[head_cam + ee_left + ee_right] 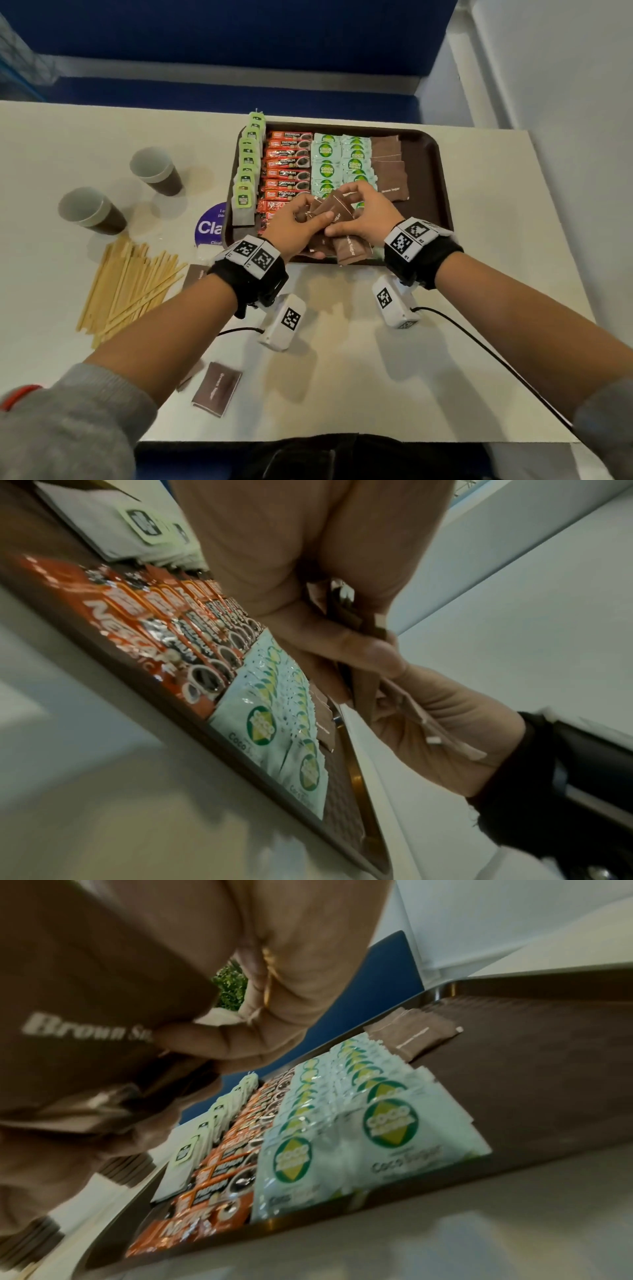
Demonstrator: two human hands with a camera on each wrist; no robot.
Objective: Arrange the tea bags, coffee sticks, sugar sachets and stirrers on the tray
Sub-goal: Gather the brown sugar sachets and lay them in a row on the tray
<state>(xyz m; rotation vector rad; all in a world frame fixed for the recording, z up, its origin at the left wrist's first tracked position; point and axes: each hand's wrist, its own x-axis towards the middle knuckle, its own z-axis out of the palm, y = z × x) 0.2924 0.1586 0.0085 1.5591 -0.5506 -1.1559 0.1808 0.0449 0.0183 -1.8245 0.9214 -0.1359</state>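
Glossy foil coffee sticks (287, 171), wooden stirrers (130, 284) (matt)

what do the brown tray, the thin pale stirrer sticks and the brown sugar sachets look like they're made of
Brown tray: probably moulded plastic, with a textured floor and a faint sheen on its raised rim.
Thin pale stirrer sticks: likely wood, tan and matte.
Brown sugar sachets: apparently matte paper, flat with crimped ends.

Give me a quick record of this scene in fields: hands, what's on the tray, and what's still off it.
left hand: grips brown sugar sachets over the tray's near edge
right hand: pinches the same bunch
tray: brown, on the white table
rows on tray, left to right: tea bags, coffee sticks, coco sugar sachets, brown sugar
off tray: wooden stirrers, loose brown sachet, two paper cups
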